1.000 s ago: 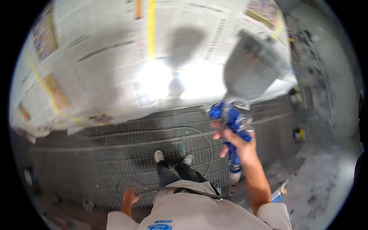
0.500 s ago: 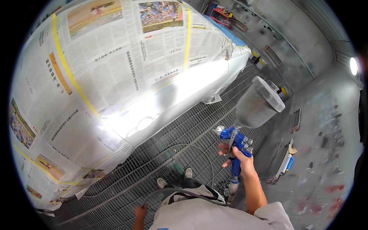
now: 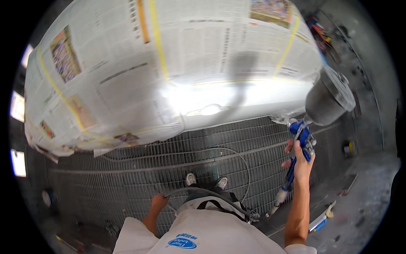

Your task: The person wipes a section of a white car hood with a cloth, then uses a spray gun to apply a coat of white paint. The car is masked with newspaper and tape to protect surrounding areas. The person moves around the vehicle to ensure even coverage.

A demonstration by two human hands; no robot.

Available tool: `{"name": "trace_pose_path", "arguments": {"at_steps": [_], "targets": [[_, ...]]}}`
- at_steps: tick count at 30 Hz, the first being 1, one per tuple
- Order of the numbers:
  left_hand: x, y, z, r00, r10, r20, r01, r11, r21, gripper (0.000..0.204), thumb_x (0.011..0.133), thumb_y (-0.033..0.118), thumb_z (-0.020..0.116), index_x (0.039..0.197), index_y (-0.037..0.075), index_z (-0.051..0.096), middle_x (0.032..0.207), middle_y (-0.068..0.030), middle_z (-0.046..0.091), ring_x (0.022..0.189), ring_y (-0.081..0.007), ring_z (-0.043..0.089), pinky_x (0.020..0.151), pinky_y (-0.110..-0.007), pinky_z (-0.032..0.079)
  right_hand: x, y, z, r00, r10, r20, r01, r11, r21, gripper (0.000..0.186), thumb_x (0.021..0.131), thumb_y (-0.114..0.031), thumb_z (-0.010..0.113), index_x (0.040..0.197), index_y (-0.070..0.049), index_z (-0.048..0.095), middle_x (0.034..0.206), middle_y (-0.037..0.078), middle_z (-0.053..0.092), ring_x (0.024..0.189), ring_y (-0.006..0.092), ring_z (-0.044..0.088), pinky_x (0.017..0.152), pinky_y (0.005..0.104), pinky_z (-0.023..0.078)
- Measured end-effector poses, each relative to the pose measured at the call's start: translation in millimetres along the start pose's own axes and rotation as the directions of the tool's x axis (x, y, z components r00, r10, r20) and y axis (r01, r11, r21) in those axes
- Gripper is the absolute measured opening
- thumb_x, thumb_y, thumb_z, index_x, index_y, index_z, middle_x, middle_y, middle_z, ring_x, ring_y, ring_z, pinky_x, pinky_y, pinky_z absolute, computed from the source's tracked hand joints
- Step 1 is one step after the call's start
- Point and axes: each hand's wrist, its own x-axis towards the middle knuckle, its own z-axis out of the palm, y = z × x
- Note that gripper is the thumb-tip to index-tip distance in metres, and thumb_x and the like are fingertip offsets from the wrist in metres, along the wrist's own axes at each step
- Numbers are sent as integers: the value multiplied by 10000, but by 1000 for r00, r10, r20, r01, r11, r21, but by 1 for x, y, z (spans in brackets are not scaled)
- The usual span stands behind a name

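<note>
Since the earlier frame the blue spray gun (image 3: 301,142) has swung right, beside the car's bare silver panel (image 3: 237,101); right hand (image 3: 301,163) clenches its grip, cup uppermost to feed paint; left hand (image 3: 158,202) closes around the air hose (image 3: 203,192), keeping it clear; newspaper masking (image 3: 127,76) shields the rest.

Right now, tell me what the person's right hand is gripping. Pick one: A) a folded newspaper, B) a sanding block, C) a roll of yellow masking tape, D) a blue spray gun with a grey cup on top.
D: the right hand is closed around the handle of the blue spray gun, whose grey cup sits on top, near the newspaper-masked car body.
</note>
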Motion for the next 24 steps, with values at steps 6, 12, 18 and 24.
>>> {"name": "trace_pose_path", "arguments": {"at_steps": [6,12,18,24], "targets": [[-32,-68,26,995,-94,-35,88,987,-131,294,817,356,697,883,74,750,890,-182,707,833,-376,677,754,-486,539,25,-8,125,901,104,421,-115,993,0,272,937,-254,664,998,7,615,877,76,654,701,117,609,408,261,508],[-63,-103,30,970,-224,-91,205,961,-184,245,807,322,696,891,100,757,856,-175,706,842,-385,674,755,-483,535,20,-13,211,713,87,695,-221,969,106,298,948,-302,644,903,-8,621,796,77,623,638,124,578,375,242,451],[-65,-105,30,967,-250,-52,233,947,-221,241,816,311,680,879,91,753,836,-179,705,833,-385,675,727,-475,532,44,-9,218,791,169,588,-183,982,-35,300,960,-313,633,830,-45,601,682,22,541,558,68,483,379,210,352],[-47,-67,27,987,-135,-86,120,980,-161,267,833,337,687,886,84,756,818,-178,705,787,-386,677,700,-462,531,81,-1,184,832,178,525,-202,979,-13,268,970,-274,621,837,-47,574,741,13,543,593,64,486,374,197,354]]}}
